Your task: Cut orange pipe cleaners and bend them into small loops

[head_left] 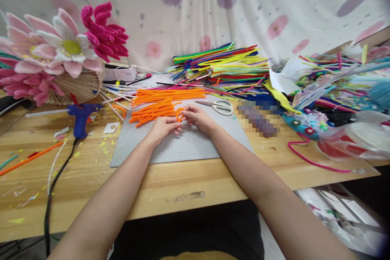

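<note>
Between my two hands, over the grey cutting mat [195, 148], is an orange pipe cleaner [179, 113] bent into a small loop. My left hand [166, 128] pinches it at the lower end, fingers closed. On the other side my right hand [196, 118] grips its upper right part with closed fingertips. Just beyond the hands lie orange pipe cleaners in two bunches, a longer bunch [167, 96] at the back and a shorter bunch [152, 111] in front. Scissors [222, 107] with pale handles rest on the mat, right of my right hand.
A blue glue gun [81, 120] with a black cord stands at the left. Fuzzy flowers [70, 46] fill the back left. Multicoloured pipe cleaners [225, 63] are heaped behind the mat. At the right are a clear plastic container [356, 142] and a pink pipe cleaner [313, 161].
</note>
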`<action>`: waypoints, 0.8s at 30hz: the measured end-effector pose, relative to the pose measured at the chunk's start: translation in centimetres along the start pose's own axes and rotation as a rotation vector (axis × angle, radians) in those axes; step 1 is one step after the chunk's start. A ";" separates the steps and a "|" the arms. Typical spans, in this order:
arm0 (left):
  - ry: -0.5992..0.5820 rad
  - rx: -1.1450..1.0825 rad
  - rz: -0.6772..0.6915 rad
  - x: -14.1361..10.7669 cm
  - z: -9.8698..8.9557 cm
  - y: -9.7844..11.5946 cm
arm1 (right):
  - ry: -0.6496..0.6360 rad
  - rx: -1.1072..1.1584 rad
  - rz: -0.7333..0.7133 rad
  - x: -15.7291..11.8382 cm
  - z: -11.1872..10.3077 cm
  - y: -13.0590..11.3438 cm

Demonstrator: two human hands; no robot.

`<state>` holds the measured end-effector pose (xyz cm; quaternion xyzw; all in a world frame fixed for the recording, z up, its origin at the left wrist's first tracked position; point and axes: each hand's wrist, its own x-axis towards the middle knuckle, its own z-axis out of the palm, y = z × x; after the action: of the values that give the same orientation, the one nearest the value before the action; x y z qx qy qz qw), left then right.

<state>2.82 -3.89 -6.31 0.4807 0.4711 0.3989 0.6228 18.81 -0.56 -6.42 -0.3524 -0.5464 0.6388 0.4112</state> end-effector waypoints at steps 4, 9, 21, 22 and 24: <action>0.004 0.031 -0.011 0.0 0.2 0.0 | 0.042 0.028 0.031 -0.1 -0.4 -0.7; 0.015 0.035 -0.031 -0.2 0.4 0.4 | 0.005 -0.011 0.045 -0.2 -0.5 -1.3; -0.076 -0.089 -0.022 -0.2 1.5 0.1 | 0.172 0.442 0.090 1.2 1.3 0.1; -0.080 -0.102 -0.026 -0.2 1.4 0.1 | 0.151 0.423 0.085 1.2 1.2 0.1; -0.087 -0.149 -0.031 -0.2 1.0 0.1 | 0.074 0.414 0.094 1.0 0.7 0.0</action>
<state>3.76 -4.29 -6.09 0.4423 0.4201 0.4021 0.6828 17.71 0.09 -6.30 -0.3087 -0.3709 0.7426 0.4643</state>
